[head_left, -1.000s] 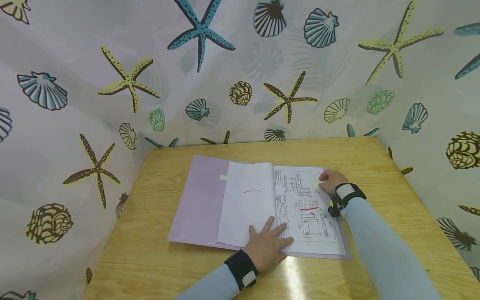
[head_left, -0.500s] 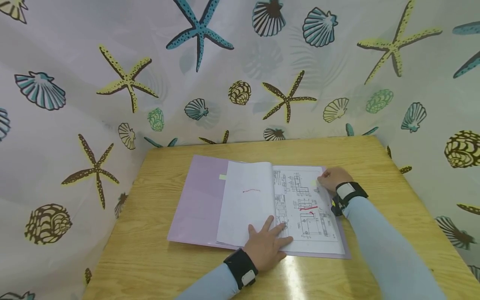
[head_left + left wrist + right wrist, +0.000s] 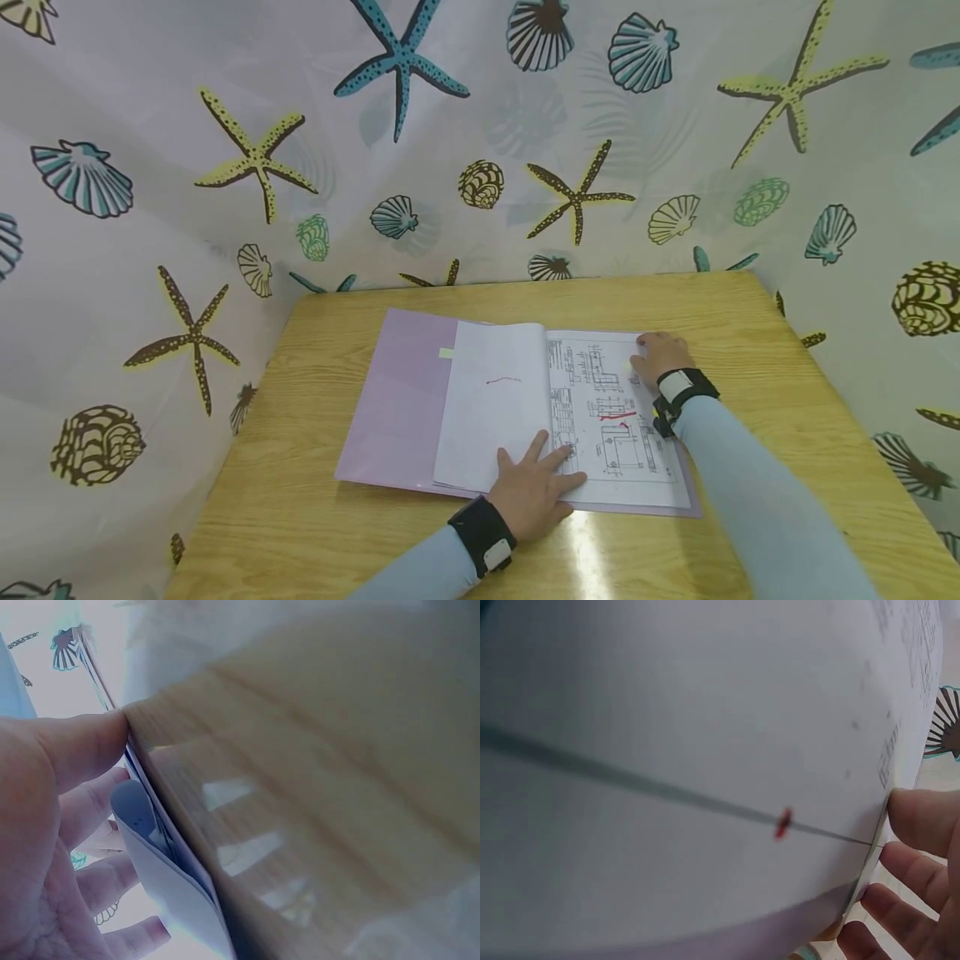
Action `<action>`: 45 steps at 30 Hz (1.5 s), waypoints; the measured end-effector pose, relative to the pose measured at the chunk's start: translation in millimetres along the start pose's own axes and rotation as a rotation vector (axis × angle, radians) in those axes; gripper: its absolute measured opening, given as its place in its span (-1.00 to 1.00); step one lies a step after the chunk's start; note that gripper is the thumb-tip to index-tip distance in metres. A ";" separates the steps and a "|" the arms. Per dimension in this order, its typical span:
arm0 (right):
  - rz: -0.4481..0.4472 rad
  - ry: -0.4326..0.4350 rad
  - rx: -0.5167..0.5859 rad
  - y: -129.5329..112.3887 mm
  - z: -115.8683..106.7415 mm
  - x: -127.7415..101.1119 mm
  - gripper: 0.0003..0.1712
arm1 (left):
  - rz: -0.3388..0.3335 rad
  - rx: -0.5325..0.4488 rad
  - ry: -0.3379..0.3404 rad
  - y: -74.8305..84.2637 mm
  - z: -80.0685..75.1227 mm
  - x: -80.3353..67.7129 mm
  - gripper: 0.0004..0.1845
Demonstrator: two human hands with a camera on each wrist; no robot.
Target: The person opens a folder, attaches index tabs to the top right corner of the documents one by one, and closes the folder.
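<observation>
- One table (image 3: 270, 467) is seen, backed and flanked by cloth (image 3: 450, 108) printed with starfish and shells; a broad stretch of wood is left between its left edge and the folder.
- One purple folder (image 3: 397, 400) is laid spread out on the table's middle, its far edge set apart from the table's far edge; wood is also seen along its near edge.
- One yellow tab (image 3: 446, 353) is shown on the folder's left cover, beside the page edge.
- Two facing pages are shown: first a white page (image 3: 487, 425), marked by one thin red line.
- The left hand (image 3: 528, 496) is laid flat near the fold, fingers spread, nothing grasped; the folder's near edge is overlapped by it.
- Next a printed page (image 3: 607, 400) is seen, marked by drawings and red strokes; a purple strip is left beyond its right edge.
- The printed page's upper right edge is touched by the right hand (image 3: 662, 358); whether it is pinched cannot be told.
- Two wristbands and two pale blue sleeves are worn; the wood at right is crossed by one sleeve (image 3: 765, 492).
</observation>
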State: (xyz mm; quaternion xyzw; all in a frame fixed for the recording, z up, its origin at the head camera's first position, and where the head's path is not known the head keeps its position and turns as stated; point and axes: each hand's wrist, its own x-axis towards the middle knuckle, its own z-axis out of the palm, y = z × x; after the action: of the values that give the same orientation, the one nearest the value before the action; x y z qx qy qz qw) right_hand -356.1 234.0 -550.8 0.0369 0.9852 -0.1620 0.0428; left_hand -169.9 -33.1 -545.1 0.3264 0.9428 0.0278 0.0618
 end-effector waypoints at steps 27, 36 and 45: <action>0.003 -0.088 -0.041 -3.4 -5.9 -6.3 -0.15 | -0.006 -0.004 -0.009 -2.2 2.7 -0.6 -0.49; -0.017 -0.133 -0.010 0.7 -11.5 -10.3 -0.21 | -0.001 -0.006 0.003 -1.7 7.7 -0.5 -0.49; -0.007 -0.150 0.038 7.3 -13.0 -5.0 -0.28 | -0.004 -0.004 0.007 -0.7 6.0 0.9 -0.50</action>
State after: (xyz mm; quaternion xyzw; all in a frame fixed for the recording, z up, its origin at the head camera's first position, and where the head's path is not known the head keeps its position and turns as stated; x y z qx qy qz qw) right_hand -351.4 244.8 -540.3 0.0222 0.9760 -0.1831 0.1154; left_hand -170.2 -33.0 -551.3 0.3244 0.9436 0.0305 0.0594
